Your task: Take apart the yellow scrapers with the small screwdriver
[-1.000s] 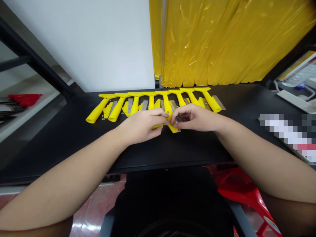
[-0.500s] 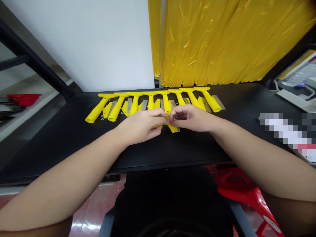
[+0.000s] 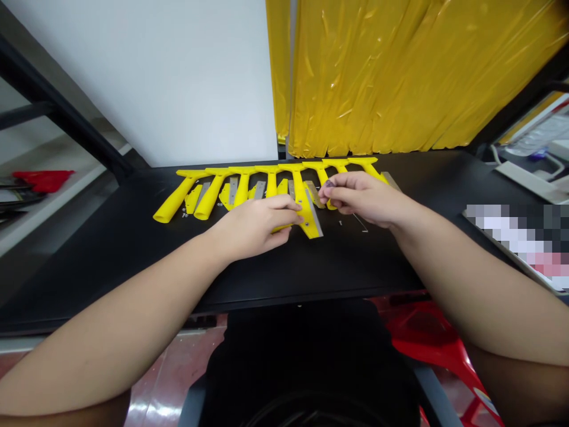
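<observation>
My left hand (image 3: 262,224) is closed around a yellow scraper (image 3: 310,223); a metal blade edge shows along its head and a screw sits in its face. To the right, my right hand (image 3: 355,198) is raised beside the scraper, apart from it, thumb and fingers pinched on a small dark piece I cannot make out. Beyond both hands lies a row of yellow scraper handles (image 3: 175,200), with metal blades (image 3: 233,188) and yellow plates (image 3: 192,199) between them. A small screw (image 3: 340,223) and a thin L-shaped metal key (image 3: 365,230) lie below my right hand.
The black table (image 3: 267,279) carries everything. Behind it stand a white panel (image 3: 178,77) and yellow plastic sheeting (image 3: 377,77). A red stool (image 3: 431,344) is below at the right, and red items (image 3: 42,179) rest on a shelf at the left.
My right hand has moved away from the scraper, up and to the right, uncovering its head and blade. My left hand stays in place on the scraper.
</observation>
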Demonstrator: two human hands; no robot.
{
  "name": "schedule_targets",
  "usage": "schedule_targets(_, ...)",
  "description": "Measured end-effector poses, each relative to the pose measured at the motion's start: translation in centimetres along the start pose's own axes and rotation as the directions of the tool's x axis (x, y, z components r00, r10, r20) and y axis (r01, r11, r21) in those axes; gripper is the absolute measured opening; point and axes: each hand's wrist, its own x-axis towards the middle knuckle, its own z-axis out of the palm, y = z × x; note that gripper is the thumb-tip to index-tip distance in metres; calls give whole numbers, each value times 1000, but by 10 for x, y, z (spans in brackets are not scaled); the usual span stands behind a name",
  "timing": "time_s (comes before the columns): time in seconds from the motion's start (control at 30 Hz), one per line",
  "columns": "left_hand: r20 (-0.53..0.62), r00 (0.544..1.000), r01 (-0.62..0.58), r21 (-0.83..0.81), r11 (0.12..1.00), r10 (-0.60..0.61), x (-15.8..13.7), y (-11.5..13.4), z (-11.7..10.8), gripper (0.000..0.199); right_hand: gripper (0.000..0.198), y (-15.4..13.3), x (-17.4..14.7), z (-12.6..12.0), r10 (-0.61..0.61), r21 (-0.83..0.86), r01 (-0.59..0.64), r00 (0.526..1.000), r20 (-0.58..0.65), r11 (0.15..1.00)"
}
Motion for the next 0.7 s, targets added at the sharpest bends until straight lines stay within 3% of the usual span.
schedule_targets(0.13, -10, 1000, -7, -31, 999, 6, -1, -2, -1, 29, 35, -6, -3, -7, -74, 236, 71, 997, 1, 969)
schedule_targets(0.27, -10, 1000, 5, -42, 999, -5, -2, -3, -1, 30, 40, -8, -6, -8, -49, 347, 38, 999, 23, 937)
schedule_targets(0.43, -13, 1000, 2, -44, 999, -2, -2, -4, -2, 30, 33, -5, -3, -10, 39, 347, -49, 999, 36, 936)
schedule_targets(0.7, 14, 1000, 1, -67, 998, 0, -1, -3, -3, 28, 45, 0, 1, -6, 5, 325, -47, 992, 128, 944)
